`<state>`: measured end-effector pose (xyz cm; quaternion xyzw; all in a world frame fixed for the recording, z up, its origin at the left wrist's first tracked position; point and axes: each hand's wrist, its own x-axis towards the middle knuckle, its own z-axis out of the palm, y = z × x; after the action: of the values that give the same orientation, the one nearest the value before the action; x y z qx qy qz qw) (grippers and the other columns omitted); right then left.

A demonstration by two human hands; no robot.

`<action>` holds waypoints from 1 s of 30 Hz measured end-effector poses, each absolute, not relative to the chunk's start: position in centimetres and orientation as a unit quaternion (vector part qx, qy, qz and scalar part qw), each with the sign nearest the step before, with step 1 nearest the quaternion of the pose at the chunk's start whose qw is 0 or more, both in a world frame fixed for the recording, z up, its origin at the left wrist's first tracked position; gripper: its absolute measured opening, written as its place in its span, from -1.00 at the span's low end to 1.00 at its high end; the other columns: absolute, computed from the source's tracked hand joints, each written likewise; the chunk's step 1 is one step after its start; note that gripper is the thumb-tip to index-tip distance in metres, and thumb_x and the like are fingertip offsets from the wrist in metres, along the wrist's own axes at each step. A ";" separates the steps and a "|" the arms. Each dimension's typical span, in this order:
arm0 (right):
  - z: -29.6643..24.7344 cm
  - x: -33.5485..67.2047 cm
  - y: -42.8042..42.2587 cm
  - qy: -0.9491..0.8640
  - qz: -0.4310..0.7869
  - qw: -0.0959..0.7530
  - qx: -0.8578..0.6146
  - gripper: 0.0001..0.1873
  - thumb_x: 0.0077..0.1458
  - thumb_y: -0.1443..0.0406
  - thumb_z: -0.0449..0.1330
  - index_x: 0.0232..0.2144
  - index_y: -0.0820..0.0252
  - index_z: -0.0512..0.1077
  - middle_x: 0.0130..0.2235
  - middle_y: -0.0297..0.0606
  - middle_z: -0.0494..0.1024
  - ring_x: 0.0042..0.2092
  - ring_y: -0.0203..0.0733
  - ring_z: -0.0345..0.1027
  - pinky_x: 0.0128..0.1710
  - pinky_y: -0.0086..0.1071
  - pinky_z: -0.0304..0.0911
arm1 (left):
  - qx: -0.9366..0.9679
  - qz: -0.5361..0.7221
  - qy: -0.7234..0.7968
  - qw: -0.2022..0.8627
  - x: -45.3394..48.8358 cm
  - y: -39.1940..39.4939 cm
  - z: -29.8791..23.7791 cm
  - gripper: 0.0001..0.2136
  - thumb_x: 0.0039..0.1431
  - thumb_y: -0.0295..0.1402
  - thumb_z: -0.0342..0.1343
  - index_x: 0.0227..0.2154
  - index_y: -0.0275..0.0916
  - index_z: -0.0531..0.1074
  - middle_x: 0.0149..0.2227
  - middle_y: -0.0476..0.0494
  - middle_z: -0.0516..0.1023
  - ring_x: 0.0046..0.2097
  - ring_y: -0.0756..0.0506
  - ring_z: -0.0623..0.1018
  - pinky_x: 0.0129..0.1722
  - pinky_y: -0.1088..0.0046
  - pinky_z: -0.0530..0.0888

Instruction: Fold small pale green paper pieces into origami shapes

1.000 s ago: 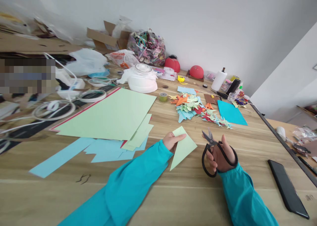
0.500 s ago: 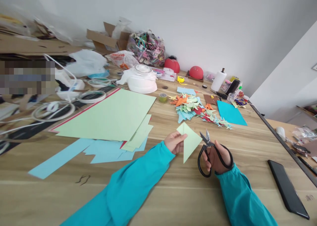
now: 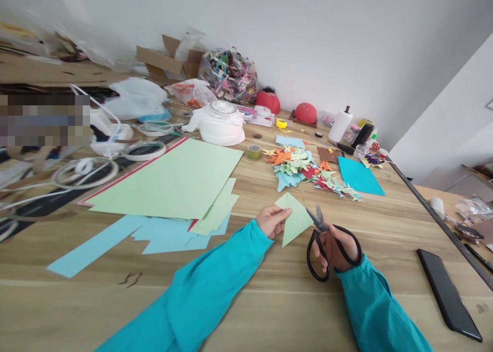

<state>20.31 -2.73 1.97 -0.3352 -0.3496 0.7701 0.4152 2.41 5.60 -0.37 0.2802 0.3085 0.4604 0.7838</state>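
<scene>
My left hand [image 3: 271, 221] pinches a light green folded paper triangle [image 3: 293, 217] above the wooden table [image 3: 269, 300]. My right hand [image 3: 336, 248] grips black-handled scissors [image 3: 322, 241], fingers through the loops. The open blades touch the triangle's right edge. Both arms wear teal sleeves.
Large light green sheets [image 3: 173, 180] and light blue paper strips [image 3: 115, 239] lie to the left. A heap of small coloured folded shapes [image 3: 304, 169] and a turquoise sheet [image 3: 358, 176] lie beyond my hands. A black phone [image 3: 447, 293] rests at right. Tape rolls, bags and boxes crowd the back.
My right hand brought the scissors left until the blades met the triangle's edge. My left hand turned the green triangle and drew it slightly up and in.
</scene>
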 end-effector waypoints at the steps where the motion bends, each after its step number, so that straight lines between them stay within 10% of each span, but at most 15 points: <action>1: 2.1 20.3 -2.7 -0.349 0.769 0.418 -0.334 -0.50 0.02 0.04 0.04 -0.04 0.16 0.16 -0.54 -0.29 0.48 -0.67 -0.24 0.29 -0.72 -0.38 0.25 | 0.281 0.474 0.310 0.775 2.4 5.8 -0.4 -0.76 -0.33 -0.42 0.35 -0.53 -0.42 0.48 -0.46 -0.27 0.58 -0.30 -0.24 0.57 -0.20 0.15 0.50; 8: 1.7 19.7 -2.7 -0.333 0.737 0.470 -0.354 -0.44 -0.02 0.07 0.13 -0.01 0.21 0.20 -0.52 -0.27 0.48 -0.63 -0.24 0.32 -0.70 -0.39 0.27 | 0.642 0.579 0.220 0.452 1.7 5.0 -0.1 -0.80 0.03 -0.35 0.12 -0.27 -0.24 0.54 0.10 -0.27 0.31 0.12 -0.23 0.30 0.13 0.18 0.22; 15: 1.1 18.4 -2.8 -0.415 0.644 0.512 -0.389 -0.57 -0.14 0.27 0.28 -0.18 0.27 0.30 -0.62 -0.38 0.41 -0.61 -0.27 0.31 -0.63 -0.41 0.26 | 0.831 0.505 0.120 0.198 2.4 2.8 -0.9 -0.66 0.18 -0.49 -0.17 -0.09 -0.12 0.42 0.21 -0.20 0.12 0.21 -0.20 0.15 0.17 0.00 0.05; 24: 1.4 18.0 -2.8 -0.479 0.499 0.571 -0.443 -0.53 -0.14 0.33 0.26 -0.13 0.25 0.28 -0.51 -0.37 0.43 -0.60 -0.34 0.26 -0.62 -0.42 0.23 | 0.617 0.582 0.203 0.489 3.2 1.5 0.2 -0.61 0.13 -0.36 -0.01 0.05 -0.18 0.24 0.25 -0.28 -0.03 0.06 -0.19 0.38 0.04 0.24 0.34; 30: 1.3 17.7 -3.1 -0.496 0.440 0.581 -0.473 -0.52 -0.11 0.31 0.24 -0.07 0.17 0.28 -0.41 -0.34 0.40 -0.52 -0.35 0.27 -0.57 -0.43 0.25 | 0.457 0.601 0.323 0.571 3.7 2.5 -0.2 -0.44 -0.15 -0.29 0.25 -0.03 -0.26 0.26 -0.23 -0.18 0.47 -0.29 -0.05 0.51 -0.18 0.35 0.44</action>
<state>17.68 -3.08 1.32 -0.4731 -0.4957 0.4395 0.5807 3.69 2.52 -0.25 0.4570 0.3225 0.6006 0.5713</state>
